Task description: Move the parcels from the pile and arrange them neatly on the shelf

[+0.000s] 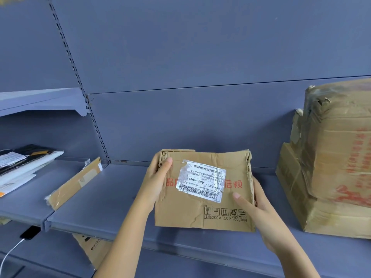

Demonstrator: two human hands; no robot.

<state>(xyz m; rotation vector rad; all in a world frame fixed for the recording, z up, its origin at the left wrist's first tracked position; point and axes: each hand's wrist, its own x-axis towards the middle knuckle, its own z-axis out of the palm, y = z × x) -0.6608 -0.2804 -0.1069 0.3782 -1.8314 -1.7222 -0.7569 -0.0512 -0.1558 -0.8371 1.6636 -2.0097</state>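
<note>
Both forearms reach in from the lower edge of the view. The left hand [158,177] grips the upper left corner of the cardboard parcel [192,213], thumb on the front face and fingers wrapped behind. The right hand [255,207] clamps the right edge, thumb on the front and fingers hidden behind. The parcel is upright, with the shipping label [202,180] facing the camera. It sits low over the front half of the shelf [104,199]; whether its base touches the shelf cannot be told.

Risks, as judged:
- The carton is creased and its right edge is torn, so a firm squeeze may buckle the walls further.
- If released this close to the front lip, the parcel could tip off.
- The stacked large parcels [337,167] to the right are near, and the upper one leans out over the lower. A sideways shove into them could shift the stack.

A flat parcel [74,183] lies well apart to the left, across the shelf joint. The back panel [200,121] leaves depth to push inward.
</note>
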